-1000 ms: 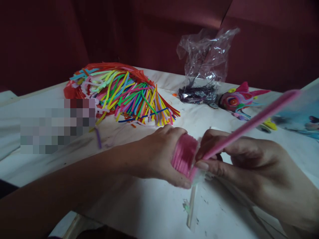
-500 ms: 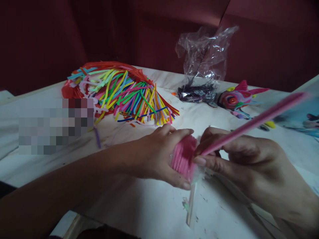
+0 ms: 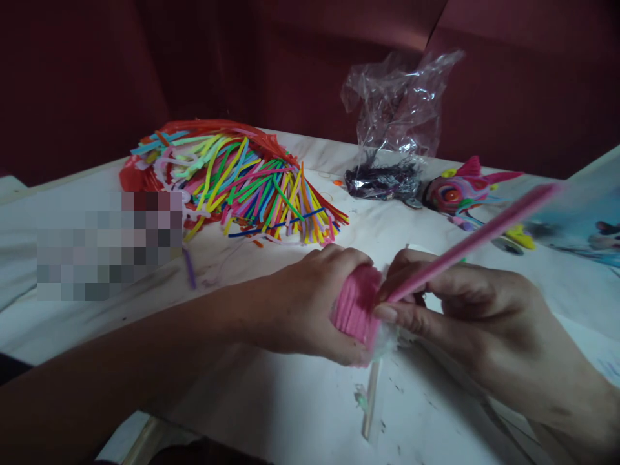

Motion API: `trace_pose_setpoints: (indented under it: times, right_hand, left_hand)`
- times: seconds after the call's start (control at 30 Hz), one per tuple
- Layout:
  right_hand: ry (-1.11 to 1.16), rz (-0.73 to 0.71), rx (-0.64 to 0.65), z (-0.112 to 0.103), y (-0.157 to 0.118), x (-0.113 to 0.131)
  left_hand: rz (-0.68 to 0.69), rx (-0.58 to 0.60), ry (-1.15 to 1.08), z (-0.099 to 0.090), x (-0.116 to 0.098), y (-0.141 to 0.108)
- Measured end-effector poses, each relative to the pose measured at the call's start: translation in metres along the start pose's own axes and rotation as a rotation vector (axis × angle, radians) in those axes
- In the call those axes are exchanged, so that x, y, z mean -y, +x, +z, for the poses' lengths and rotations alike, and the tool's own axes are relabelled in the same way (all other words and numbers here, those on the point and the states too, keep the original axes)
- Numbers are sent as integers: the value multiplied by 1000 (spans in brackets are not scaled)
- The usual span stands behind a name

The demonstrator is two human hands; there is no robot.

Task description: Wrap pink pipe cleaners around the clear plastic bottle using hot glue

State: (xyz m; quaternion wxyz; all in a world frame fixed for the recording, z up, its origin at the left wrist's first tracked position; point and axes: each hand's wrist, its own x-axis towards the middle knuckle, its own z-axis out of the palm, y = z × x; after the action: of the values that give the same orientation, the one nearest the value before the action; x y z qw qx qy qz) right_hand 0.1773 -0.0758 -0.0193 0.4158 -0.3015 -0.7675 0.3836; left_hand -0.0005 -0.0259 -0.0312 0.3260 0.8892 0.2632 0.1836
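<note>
My left hand (image 3: 310, 307) is wrapped round a roundish piece covered in rows of pink fuzzy strip (image 3: 357, 303). Between the thumb and forefinger of my right hand (image 3: 465, 316) is a pink pipe cleaner (image 3: 475, 242); its free end points up and to the right, and its lower end meets the right side of the wrapped piece. Whitish translucent material (image 3: 385, 342) shows at that piece's lower right. Below it, a thin pale stick (image 3: 372, 400) lies along the table. The palm side of my left hand is hidden.
Many coloured pipe cleaners (image 3: 261, 187) spill from a red bag (image 3: 133, 175) at the back left. Behind my hands stands a clear plastic bag (image 3: 397, 116) with dark strands. A colourful fish-like figure (image 3: 455, 194) lies at the right. One purple piece (image 3: 188, 268) rests left.
The free end of the pink pipe cleaner has swung a little to the left. My left fingers have curled closer round the wrapped piece, and my right hand has shifted slightly.
</note>
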Motion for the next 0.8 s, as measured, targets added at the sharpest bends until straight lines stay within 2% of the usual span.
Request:
trace_pose_setpoints:
  times: [0.17,0.33,0.5,0.63,0.8]
  right_hand:
    - [7,43,3,0,-5,0]
    - [-1,-23,34,-1,-6,1]
    - [3,39,22,-3,-5,0]
    - [6,60,10,0,-3,1]
    - [34,28,58,2,-1,4]
  left_hand:
    - [-35,13,-13,-1,-3,1]
    - [-10,33,-3,-3,-4,0]
    - [-39,115,-24,-7,-3,-2]
    - [-59,71,-56,-7,-5,-1]
    - [-49,37,-44,-4,-6,0]
